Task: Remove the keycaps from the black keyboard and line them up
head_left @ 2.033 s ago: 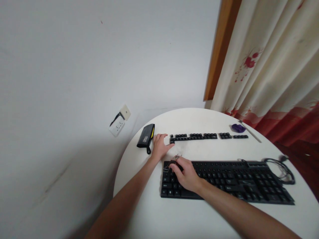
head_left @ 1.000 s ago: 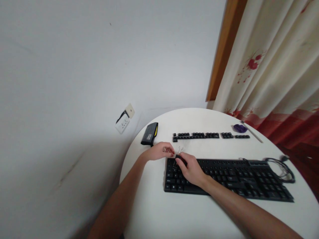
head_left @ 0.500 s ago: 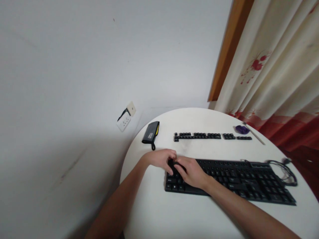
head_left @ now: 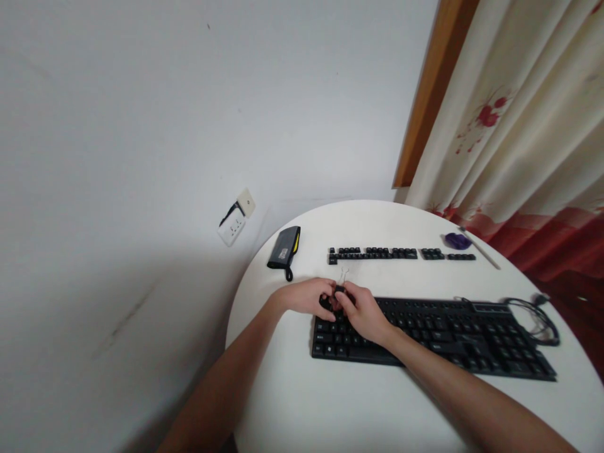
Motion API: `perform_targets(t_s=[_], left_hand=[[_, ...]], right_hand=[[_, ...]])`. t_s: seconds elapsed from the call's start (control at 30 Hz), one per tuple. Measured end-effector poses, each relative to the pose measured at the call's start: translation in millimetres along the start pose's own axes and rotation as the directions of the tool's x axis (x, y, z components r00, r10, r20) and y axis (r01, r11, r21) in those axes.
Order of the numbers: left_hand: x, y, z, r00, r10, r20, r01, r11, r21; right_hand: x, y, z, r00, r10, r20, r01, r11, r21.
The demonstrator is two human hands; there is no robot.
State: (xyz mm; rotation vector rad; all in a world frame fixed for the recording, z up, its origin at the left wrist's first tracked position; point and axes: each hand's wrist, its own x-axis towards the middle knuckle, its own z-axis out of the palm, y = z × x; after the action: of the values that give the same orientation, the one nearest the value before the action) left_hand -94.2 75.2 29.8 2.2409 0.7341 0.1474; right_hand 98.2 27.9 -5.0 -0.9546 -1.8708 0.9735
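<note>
A black keyboard (head_left: pixel 438 340) lies on the white table. Over its upper left corner my two hands meet. My right hand (head_left: pixel 367 314) pinches the dark handle of a wire keycap puller (head_left: pixel 344 275), whose thin wire loops point away from me. Beside it, my left hand (head_left: pixel 306 297) is curled with bent fingers close to the handle; whatever lies between its fingertips is hidden. Beyond the hands, removed black keycaps (head_left: pixel 372 255) lie in rows on the table.
A dark grey pouch (head_left: pixel 284 247) with a strap loop lies at the table's left edge. At the right are a purple lump (head_left: pixel 457 241), a thin pale stick-like tool (head_left: pixel 482 250) and the coiled black cable (head_left: pixel 542 327). A wall with a socket (head_left: pixel 231 227) rises at left.
My right hand has lifted slightly and turned, so the puller's wire loops now show pointing away. My left hand's fingers have drawn closer to the right hand's.
</note>
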Motion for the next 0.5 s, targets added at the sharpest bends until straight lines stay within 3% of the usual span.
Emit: perform_targets(t_s=[0.23,0.37,0.5], left_hand=[[2,6,1,0.987,-0.038,-0.155,0.037,0.999,-0.009],[9,10,4,0.926,0.007,-0.377,-0.014,1.0,-0.015],[14,8,10,0.872,0.048,-0.487,0.0,0.995,0.099]], right_hand=[[5,2,-2,0.974,0.088,-0.21,-0.081,0.996,0.04],[6,4,-3,0.917,0.122,-0.379,-0.095,0.992,0.087],[7,10,-2,0.898,0.173,-0.405,-0.129,0.983,0.133]])
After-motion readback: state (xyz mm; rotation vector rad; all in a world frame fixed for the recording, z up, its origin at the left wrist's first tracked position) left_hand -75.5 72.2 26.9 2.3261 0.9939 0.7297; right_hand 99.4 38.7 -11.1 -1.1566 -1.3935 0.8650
